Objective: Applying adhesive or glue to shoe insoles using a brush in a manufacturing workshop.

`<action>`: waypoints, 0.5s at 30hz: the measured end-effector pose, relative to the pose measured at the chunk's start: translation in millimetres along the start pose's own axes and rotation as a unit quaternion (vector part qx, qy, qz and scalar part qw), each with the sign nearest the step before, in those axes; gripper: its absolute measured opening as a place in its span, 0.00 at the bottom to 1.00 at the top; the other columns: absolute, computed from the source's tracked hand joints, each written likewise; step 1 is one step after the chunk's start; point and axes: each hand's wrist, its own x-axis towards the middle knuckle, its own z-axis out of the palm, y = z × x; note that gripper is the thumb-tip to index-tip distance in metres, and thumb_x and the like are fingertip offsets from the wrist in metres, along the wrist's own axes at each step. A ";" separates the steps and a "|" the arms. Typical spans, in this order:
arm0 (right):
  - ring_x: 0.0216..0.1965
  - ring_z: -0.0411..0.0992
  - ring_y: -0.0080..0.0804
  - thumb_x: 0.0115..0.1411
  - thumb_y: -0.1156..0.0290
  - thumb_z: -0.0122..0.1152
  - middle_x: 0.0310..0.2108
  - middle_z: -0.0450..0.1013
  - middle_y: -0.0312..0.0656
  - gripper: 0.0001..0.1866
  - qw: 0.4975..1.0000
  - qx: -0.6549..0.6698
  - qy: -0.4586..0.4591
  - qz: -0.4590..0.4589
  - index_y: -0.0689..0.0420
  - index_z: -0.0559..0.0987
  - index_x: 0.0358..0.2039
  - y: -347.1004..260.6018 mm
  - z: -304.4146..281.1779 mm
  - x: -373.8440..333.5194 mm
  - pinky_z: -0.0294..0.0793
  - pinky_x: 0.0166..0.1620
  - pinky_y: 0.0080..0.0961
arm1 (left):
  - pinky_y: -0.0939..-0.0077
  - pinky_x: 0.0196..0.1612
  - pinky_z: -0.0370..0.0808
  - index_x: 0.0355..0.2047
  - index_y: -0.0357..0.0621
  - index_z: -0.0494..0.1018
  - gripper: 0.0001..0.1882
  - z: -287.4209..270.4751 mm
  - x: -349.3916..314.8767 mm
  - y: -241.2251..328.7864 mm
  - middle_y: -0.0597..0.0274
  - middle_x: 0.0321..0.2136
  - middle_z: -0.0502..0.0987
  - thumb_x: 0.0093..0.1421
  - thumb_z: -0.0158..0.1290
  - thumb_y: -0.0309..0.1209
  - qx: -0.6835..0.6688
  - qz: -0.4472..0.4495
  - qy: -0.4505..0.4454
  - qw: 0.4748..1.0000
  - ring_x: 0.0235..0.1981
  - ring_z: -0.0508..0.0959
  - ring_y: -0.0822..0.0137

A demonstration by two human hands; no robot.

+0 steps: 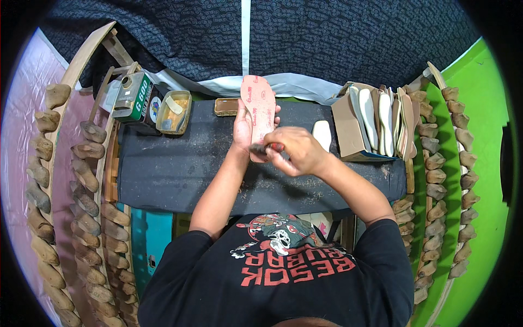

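My left hand (242,128) holds a pink shoe insole board (262,106) with red print from beneath, its fingers showing past the right edge. The board points away from me above the dark tabletop. In my closed right hand (301,150) is a small red-handled tool (277,146). Its dark, wide head lies over the near end of the board; whether it is a brush or a blade I cannot make out. To the right of my right hand, a cream insole piece (322,134) lies on the table.
A cardboard box (348,126) packed with insoles stands on the table's right. At the left are a green and black metal can (133,101) and an open tray (175,122) holding a pale piece. Beyond my left hand sits a small brown block (225,107). Racks of wooden shoe lasts (87,169) flank the table.
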 end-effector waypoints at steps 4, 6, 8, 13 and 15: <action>0.27 0.78 0.41 0.57 0.78 0.62 0.26 0.76 0.45 0.09 0.999 -0.042 0.027 0.020 0.61 0.75 0.39 12.1 -8.7 1.3 0.77 0.33 0.34 | 0.52 0.54 0.79 0.70 0.47 0.61 0.39 2.8 3.8 -2.3 0.52 0.63 0.72 0.73 0.30 0.63 0.052 0.008 0.064 0.997 0.54 0.78 0.50; 0.24 0.79 0.32 0.63 0.80 0.57 0.25 0.76 0.41 0.05 0.994 -0.052 0.078 0.050 0.61 0.76 0.39 30.3 -15.6 10.2 0.76 0.30 0.27 | 0.55 0.63 0.72 0.68 0.47 0.63 0.38 22.1 2.6 -9.9 0.54 0.61 0.73 0.73 0.32 0.62 0.145 0.025 0.180 0.973 0.58 0.76 0.53; 0.24 0.79 0.31 0.63 0.79 0.57 0.25 0.76 0.39 0.05 0.988 -0.081 0.107 0.077 0.61 0.76 0.40 33.7 -21.0 16.8 0.77 0.30 0.27 | 0.58 0.64 0.71 0.67 0.47 0.66 0.37 22.1 5.4 -12.7 0.57 0.60 0.74 0.72 0.33 0.62 0.076 0.034 0.170 0.982 0.59 0.74 0.56; 0.24 0.75 0.42 0.54 0.80 0.64 0.25 0.74 0.44 0.10 0.994 -0.083 0.065 -0.019 0.62 0.76 0.38 6.9 -4.4 7.5 0.77 0.31 0.36 | 0.57 0.53 0.79 0.64 0.46 0.68 0.36 5.7 -0.6 2.5 0.47 0.54 0.77 0.70 0.36 0.60 0.081 0.004 0.125 0.989 0.49 0.80 0.53; 0.23 0.75 0.41 0.53 0.81 0.65 0.25 0.73 0.44 0.11 0.998 -0.035 0.052 -0.032 0.62 0.76 0.38 -5.1 6.2 -1.1 0.76 0.30 0.36 | 0.58 0.41 0.84 0.64 0.44 0.67 0.36 1.2 1.2 2.1 0.37 0.48 0.78 0.70 0.36 0.59 0.043 0.015 0.125 0.991 0.38 0.83 0.49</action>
